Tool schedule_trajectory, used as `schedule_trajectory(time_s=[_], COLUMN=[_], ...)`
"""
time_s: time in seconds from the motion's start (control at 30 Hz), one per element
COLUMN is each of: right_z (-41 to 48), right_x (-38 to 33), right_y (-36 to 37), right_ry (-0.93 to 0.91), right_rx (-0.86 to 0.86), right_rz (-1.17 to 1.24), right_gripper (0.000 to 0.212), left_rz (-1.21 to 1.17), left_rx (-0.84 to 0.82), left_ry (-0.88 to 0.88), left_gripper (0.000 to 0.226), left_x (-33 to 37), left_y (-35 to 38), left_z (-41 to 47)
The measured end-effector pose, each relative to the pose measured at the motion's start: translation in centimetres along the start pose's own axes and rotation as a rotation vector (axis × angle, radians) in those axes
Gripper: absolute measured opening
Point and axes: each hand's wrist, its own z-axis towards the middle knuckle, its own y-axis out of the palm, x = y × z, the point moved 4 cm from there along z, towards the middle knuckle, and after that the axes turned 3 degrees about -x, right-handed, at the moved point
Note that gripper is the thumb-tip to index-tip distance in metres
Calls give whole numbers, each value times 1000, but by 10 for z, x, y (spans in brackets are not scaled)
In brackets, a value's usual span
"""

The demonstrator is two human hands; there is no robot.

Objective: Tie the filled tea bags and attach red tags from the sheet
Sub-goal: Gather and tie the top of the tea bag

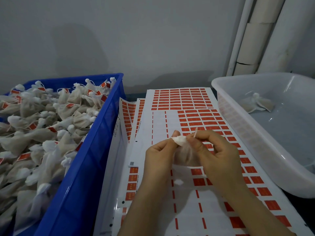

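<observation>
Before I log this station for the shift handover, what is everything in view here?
blue crate: one, blue, left, heaped with tied bags bearing red tags
tagged tea bags: too many to count, off-white, in the blue crate
tag sheets: several overlapping, white with red tags, centre, some tags gone
clear tub: one, translucent, right
loose tea bag: one, off-white, inside the tub
held tea bag: one, off-white, between both hands
string: one, pale, pinched by the right hand
left hand: grips the bag's neck
right hand: pinches the string

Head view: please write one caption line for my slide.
Both hands tie a tea bag over the red tag sheet, between blue crate and clear tub.
</observation>
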Motion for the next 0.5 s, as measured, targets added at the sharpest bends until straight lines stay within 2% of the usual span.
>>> schedule_trajectory(time_s=[0.13,0.23,0.33,0.37,0.5], right_z=[0,0,2,3,5], right_x=[-3,-4,-1,1,5], right_y=[0,2,4,4,-1], right_ry=[-62,-111,15,58,121], right_rx=[23,4,-84,-100,-64], right_rz=[-123,-197,-21,56,145], right_gripper=[12,25,14,16,18], left_rz=[22,3,11,9,116], left_rx=[31,38,16,4,-49], left_ry=[76,99,75,63,68], left_gripper=[20,18,20,20,23], left_x=[0,2,1,1,3], left_y=[-3,-4,-2,-2,-1], left_z=[0,-1,1,1,1])
